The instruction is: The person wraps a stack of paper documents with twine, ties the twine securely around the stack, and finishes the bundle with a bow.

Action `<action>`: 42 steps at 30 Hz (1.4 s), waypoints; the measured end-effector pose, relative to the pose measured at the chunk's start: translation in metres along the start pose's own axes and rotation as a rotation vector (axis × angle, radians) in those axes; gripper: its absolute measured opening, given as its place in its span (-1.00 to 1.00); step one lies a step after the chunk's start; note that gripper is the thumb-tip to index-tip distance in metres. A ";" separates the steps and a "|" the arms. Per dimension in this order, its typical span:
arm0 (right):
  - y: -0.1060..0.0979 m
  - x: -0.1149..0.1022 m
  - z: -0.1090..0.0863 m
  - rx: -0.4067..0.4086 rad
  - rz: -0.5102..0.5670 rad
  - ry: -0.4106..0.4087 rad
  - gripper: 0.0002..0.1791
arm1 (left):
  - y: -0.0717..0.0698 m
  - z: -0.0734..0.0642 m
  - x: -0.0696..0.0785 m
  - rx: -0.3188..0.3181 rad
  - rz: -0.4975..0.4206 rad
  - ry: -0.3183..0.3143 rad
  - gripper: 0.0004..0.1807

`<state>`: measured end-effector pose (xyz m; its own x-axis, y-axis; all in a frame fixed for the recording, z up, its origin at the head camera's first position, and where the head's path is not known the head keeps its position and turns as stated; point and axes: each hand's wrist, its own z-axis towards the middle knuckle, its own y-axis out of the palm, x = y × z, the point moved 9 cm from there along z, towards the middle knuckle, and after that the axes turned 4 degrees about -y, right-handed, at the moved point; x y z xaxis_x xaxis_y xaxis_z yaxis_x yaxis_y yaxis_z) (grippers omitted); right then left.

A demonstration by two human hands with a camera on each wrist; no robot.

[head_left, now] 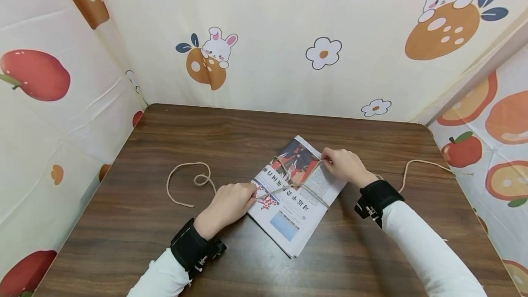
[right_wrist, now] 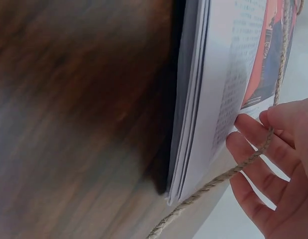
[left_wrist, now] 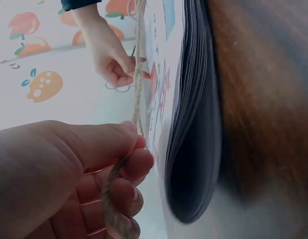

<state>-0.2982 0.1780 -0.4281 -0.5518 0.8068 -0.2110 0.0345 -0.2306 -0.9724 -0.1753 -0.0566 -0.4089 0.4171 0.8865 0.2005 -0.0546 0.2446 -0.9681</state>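
Observation:
A folded stack of newspapers (head_left: 284, 226) lies at a slant on the table, with twine (head_left: 315, 195) wrapped round it and crossing near its middle. My left hand (head_left: 231, 203) pinches one end of the twine at the stack's left edge; thumb and forefinger grip it in the left wrist view, where the newspapers' rounded fold (left_wrist: 191, 211) shows. My right hand (head_left: 344, 165) pinches the other end at the stack's upper right edge. Between the hands the twine runs taut across the front page. In the right wrist view the twine (right_wrist: 219, 180) trails off past the fingers.
Loose twine (head_left: 169, 182) curls on the brown wooden table (head_left: 123, 223) at the left. Another tail (head_left: 406, 173) reaches the table's right edge. Patterned cloth walls (head_left: 268, 22) stand behind and at both sides. Black bands (head_left: 377, 200) circle both wrists.

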 end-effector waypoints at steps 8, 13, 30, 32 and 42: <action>-0.004 0.010 -0.018 0.049 0.002 0.026 -0.95 | 0.010 -0.006 -0.002 -0.012 -0.013 0.009 -0.74; -0.003 0.011 -0.029 0.065 -0.019 0.029 -0.93 | 0.013 -0.005 -0.009 -0.009 -0.038 -0.006 -0.72; -0.001 0.007 -0.063 0.109 0.059 0.032 -0.97 | 0.015 0.015 -0.037 0.019 0.013 -0.020 -0.79; 0.000 0.004 -0.066 0.091 0.084 0.035 -0.95 | 0.015 0.018 -0.042 0.008 0.017 -0.030 -0.80; 0.003 -0.009 -0.076 0.053 0.149 0.030 -0.94 | 0.013 0.027 -0.052 -0.005 0.027 -0.036 -0.82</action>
<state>-0.2303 0.2114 -0.4363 -0.5186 0.7773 -0.3561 0.0697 -0.3766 -0.9237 -0.2218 -0.0890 -0.4277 0.3826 0.9063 0.1796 -0.0610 0.2187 -0.9739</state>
